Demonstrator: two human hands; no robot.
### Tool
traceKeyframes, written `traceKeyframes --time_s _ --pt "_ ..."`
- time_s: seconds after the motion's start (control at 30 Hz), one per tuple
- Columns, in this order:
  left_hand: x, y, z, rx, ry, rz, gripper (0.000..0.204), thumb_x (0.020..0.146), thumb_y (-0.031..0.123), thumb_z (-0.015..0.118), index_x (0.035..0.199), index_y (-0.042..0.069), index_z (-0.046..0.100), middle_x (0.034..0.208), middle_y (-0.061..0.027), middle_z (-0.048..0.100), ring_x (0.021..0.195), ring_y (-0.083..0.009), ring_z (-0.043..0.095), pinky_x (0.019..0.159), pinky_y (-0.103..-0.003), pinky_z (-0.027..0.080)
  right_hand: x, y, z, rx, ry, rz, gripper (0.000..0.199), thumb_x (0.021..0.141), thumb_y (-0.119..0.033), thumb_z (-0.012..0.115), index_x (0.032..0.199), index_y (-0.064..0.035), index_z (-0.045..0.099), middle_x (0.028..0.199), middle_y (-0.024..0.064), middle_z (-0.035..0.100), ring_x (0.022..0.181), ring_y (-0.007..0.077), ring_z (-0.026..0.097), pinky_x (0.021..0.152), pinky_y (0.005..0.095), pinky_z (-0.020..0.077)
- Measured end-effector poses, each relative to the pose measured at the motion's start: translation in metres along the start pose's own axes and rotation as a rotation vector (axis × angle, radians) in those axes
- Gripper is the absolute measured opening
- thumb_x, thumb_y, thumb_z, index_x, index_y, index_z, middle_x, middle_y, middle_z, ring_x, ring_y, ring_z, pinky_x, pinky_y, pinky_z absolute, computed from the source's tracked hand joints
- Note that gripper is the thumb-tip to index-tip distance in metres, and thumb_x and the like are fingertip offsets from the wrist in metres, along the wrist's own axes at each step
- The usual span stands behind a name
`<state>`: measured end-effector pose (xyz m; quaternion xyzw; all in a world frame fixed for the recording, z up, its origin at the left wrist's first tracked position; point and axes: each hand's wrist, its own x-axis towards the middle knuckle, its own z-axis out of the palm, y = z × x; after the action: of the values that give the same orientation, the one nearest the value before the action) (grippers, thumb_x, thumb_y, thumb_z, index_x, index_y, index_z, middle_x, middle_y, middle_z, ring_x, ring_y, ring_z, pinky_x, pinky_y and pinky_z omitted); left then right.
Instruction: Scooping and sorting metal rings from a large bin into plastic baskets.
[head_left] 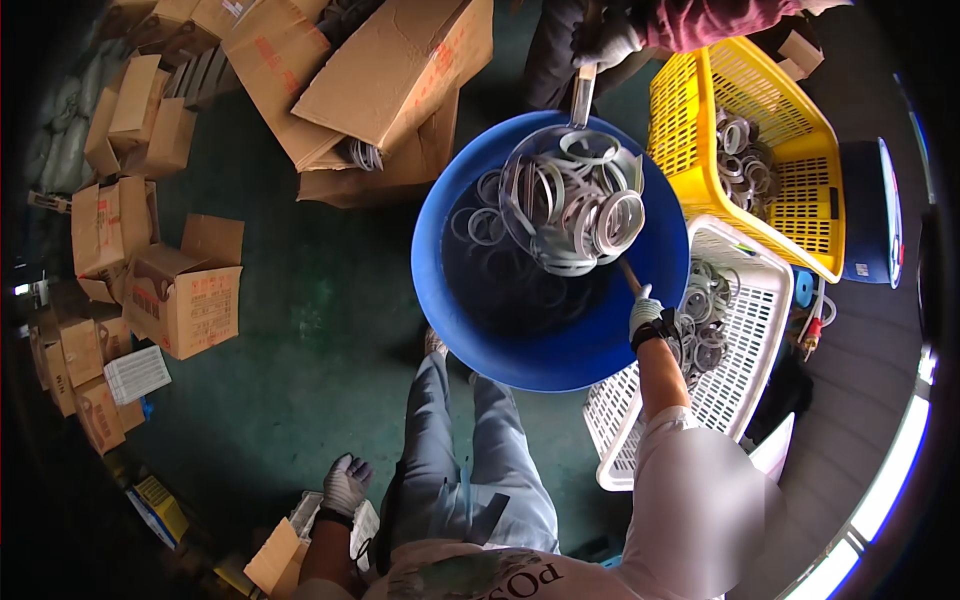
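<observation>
My gloved right hand (645, 308) is closed round a thin wooden stick (630, 276) at the right rim of a blue tub (435, 290). The stick's far end is hidden behind a round scoop (518, 215) heaped with pale rings (618, 222). Another person's gloved hand (605, 45) grips the scoop's long handle (583, 98) from the far side, holding it over the tub. More rings (487, 226) show in the dark inside of the tub. Down at my left side hangs my gloved left hand (347, 485), empty, its fingers loosely bent and slightly apart.
A yellow basket (800, 120) and a white basket (755, 330), both with rings inside, stand right of the tub. Large cardboard boxes (390, 75) lie at the far left of it. Several smaller cartons (185, 290) line the left. A blue drum (868, 215) stands beyond the yellow basket.
</observation>
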<state>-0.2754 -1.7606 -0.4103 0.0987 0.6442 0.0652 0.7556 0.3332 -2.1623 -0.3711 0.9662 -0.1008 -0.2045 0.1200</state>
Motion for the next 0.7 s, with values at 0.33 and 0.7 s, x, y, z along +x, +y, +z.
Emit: traceKeyframes --time_s 0.33,0.7 --pt "0.006 0.017 0.026 0.07 -0.063 0.022 0.015 0.085 0.021 0.062 0.098 0.015 0.057 0.089 -0.0057 0.059 0.084 -0.0269 0.058 0.079 -0.046 0.05 -0.052 -0.034 0.002 -0.124 -0.908 -0.158 0.019 0.084 -0.017 0.06 0.085 -0.0003 0.068 0.079 0.013 0.069 0.072 0.0275 0.069 0.064 0.0389 0.0576" --pt "0.021 0.026 0.013 0.137 -0.011 0.023 0.021 0.087 0.019 0.06 0.107 0.016 0.054 0.094 -0.0083 0.057 0.083 -0.0279 0.058 0.081 -0.046 0.051 -0.123 -0.092 0.051 0.579 -1.157 0.142 0.019 0.08 -0.021 0.068 0.078 -0.0075 0.055 0.062 0.006 0.057 0.049 0.0199 0.056 0.042 0.0339 0.0473"
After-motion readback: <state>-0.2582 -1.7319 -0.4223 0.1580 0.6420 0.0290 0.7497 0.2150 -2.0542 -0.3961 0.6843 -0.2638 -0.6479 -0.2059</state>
